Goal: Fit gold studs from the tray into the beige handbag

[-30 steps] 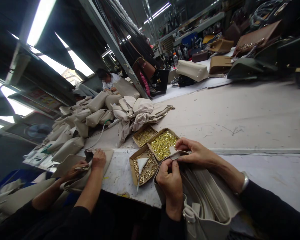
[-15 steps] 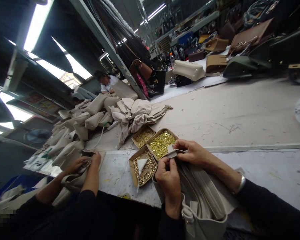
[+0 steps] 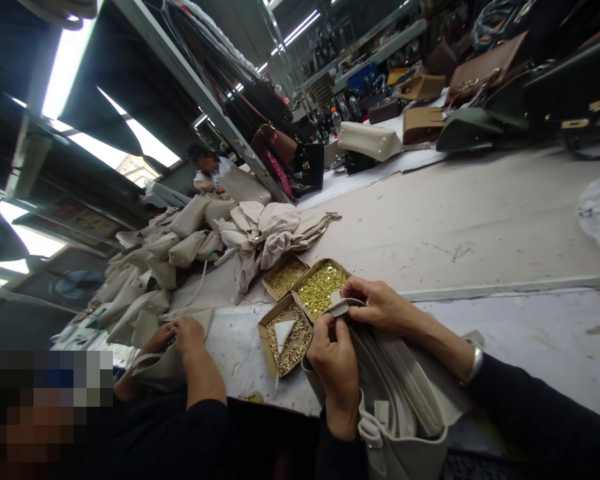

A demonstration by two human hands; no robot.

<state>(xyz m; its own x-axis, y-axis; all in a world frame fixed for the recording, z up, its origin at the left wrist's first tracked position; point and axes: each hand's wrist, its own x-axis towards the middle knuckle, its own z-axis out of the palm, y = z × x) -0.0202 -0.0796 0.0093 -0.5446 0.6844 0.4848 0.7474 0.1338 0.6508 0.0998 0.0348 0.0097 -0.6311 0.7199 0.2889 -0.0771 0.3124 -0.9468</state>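
Observation:
A cream handbag (image 3: 410, 447) stands upright and open at the table's front edge, its inner compartments showing. My left hand (image 3: 334, 367) pinches the near edge of a cream strap tab (image 3: 340, 307) on the bag's far side. On the same tab, from the right, closes my right hand (image 3: 380, 305), thumb and fingers pressed together. Whether a small metal part is between the fingertips I cannot tell. Just beyond my hands is a cardboard tray of small gold pieces (image 3: 347, 272). Left of my left hand, a white-headed tool (image 3: 283, 333) with a thin shaft rests in a second tray (image 3: 264, 343) of gold studs.
A third small tray (image 3: 267, 288) sits behind these two. Beige bags and pouches (image 3: 275, 223) pile up at the left. Beside me a co-worker's hands (image 3: 183, 333) handle a beige bag (image 3: 165, 367). Finished handbags (image 3: 370, 139) line the table's far side.
My hands keep their pinch on the strap tab, almost still. The view has shifted slightly. At left, the co-worker has leaned in, and their hands have come closer together over the beige bag.

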